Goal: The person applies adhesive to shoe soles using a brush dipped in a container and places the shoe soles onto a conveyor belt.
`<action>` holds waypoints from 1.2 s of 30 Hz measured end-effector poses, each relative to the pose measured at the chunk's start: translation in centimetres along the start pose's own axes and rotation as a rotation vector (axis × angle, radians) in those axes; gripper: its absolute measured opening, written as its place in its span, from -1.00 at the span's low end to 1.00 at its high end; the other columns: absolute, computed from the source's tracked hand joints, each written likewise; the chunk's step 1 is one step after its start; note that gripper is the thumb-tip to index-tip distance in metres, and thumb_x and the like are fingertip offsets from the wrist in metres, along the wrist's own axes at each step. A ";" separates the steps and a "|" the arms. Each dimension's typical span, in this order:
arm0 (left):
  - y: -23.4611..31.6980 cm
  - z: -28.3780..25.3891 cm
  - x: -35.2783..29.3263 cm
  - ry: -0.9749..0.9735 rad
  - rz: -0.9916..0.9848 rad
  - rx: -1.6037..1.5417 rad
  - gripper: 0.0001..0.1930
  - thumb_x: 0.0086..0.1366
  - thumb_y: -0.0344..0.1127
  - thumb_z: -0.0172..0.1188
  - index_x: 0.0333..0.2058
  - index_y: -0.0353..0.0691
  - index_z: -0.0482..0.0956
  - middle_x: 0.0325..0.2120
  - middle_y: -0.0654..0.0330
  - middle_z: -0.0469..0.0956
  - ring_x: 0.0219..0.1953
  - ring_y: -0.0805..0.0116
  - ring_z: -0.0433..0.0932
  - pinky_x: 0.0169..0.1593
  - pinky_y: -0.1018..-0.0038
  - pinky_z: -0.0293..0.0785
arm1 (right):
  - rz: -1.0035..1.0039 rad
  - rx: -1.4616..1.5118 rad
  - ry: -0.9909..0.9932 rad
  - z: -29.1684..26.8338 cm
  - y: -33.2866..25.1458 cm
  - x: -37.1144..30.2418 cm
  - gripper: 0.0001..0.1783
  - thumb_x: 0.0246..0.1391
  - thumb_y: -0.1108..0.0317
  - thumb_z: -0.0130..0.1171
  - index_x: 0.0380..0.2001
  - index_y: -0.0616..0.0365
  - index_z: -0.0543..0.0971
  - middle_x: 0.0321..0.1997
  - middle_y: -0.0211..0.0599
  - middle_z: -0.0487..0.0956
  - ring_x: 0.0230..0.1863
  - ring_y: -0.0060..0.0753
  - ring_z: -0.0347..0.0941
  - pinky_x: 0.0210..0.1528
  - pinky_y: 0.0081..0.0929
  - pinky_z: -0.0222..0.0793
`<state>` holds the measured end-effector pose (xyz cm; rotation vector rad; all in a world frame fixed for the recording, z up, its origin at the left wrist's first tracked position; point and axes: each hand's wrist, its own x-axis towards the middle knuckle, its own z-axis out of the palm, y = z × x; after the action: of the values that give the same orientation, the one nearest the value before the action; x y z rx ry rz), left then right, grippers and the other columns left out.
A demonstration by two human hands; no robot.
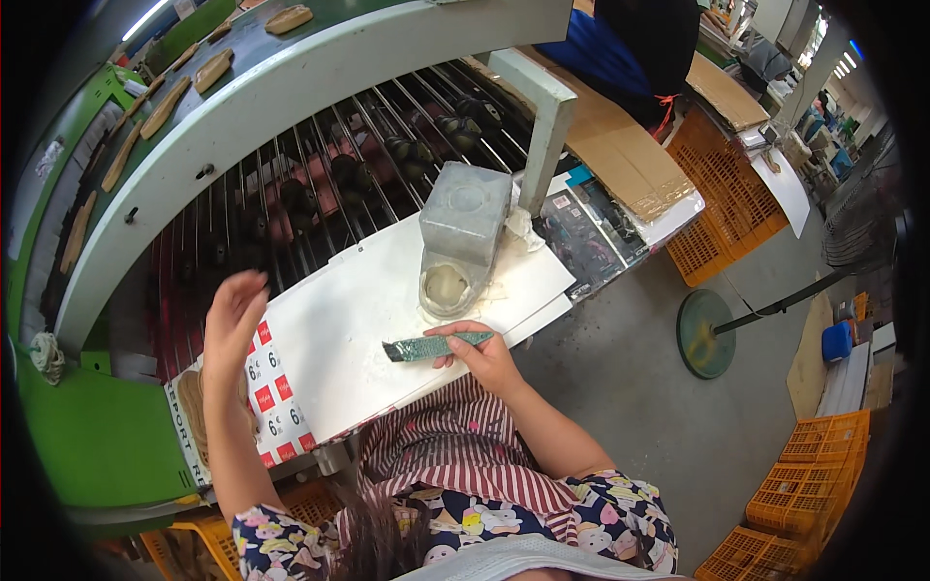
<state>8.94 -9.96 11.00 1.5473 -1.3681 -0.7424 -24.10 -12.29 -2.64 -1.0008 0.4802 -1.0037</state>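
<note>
In my right hand [481,357] is a flat green brush [418,349], pinched between thumb and fingers, its dark end pointing left over the white board [339,324]. Just beyond it a grey block-shaped pot [465,208] stands on the board. Its round cup [446,288] at the near side holds something pale, with dried smears around the rim. My left hand [232,315] is raised at the board's left edge, near the metal rods, fingers stretched out and nothing visible in it.
A conveyor [262,48] carrying several tan sole-shaped pieces [165,108] runs behind a curved grey metal frame [320,92]. Metal rods [320,184] lie beneath it, dark objects below them. Cardboard [620,155], orange crates [717,194] and a fan with a round green base [706,334] are at right.
</note>
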 end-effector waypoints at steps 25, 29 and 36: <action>-13.2 -4.5 -16.1 0.368 -0.207 0.896 -0.52 0.10 -0.32 0.08 0.02 -0.38 0.38 0.08 -0.19 0.22 0.16 -0.11 0.14 0.18 0.11 0.09 | -0.039 0.109 0.175 0.4 1.3 0.2 -0.76 0.14 0.42 0.00 -0.16 0.34 0.42 -0.09 0.04 0.50 -0.37 -0.40 0.49 -0.28 -0.55 0.43; -11.9 -3.7 -16.6 0.438 -0.197 1.034 -0.54 0.07 -0.30 0.12 -0.01 -0.30 0.43 0.04 -0.29 0.19 0.11 -0.22 0.14 0.15 0.08 0.13 | -0.050 0.117 0.185 0.1 1.4 -0.2 -0.75 0.14 0.40 0.01 -0.15 0.34 0.42 -0.08 0.01 0.50 -0.35 -0.41 0.49 -0.27 -0.54 0.44; -9.2 -3.3 -15.4 0.493 -0.153 0.992 -0.43 0.11 -0.19 0.18 0.04 -0.37 0.30 -0.01 -0.16 0.27 0.05 -0.10 0.21 0.14 0.11 0.10 | -0.055 0.166 0.179 -0.4 1.5 0.2 -0.77 0.13 0.43 0.00 -0.16 0.31 0.42 -0.07 0.07 0.49 -0.33 -0.38 0.50 -0.27 -0.51 0.47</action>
<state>12.57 5.51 1.99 2.3970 -1.2859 0.3351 -23.58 -12.35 -4.14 -0.7834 0.5100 -1.1687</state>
